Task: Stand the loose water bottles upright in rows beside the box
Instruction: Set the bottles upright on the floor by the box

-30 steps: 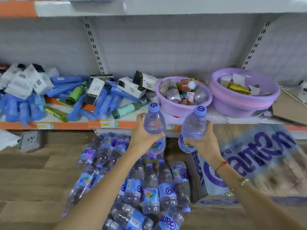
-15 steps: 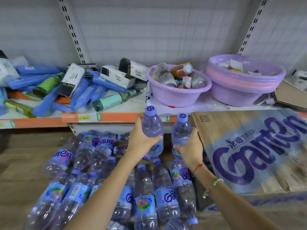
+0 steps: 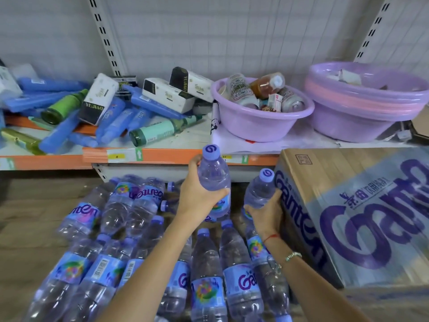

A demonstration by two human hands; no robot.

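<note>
At the centre of the frame, a clear ribbed plastic water bottle [image 3: 213, 180] with a round lilac cap is being gripped upright by the curled fingers of the left hand [image 3: 197, 194], while a second, lower bottle [image 3: 260, 190] is being clasped by the right hand [image 3: 267, 213] just beside the printed cardboard box [image 3: 348, 205] at the right. Loose bottles [image 3: 204, 270] with glossy blue labels are being left lying across the wooden floor [image 3: 27, 212] in the lower half, below lilac plastic basins [image 3: 262, 122] on the shelf [image 3: 162, 154].
</note>
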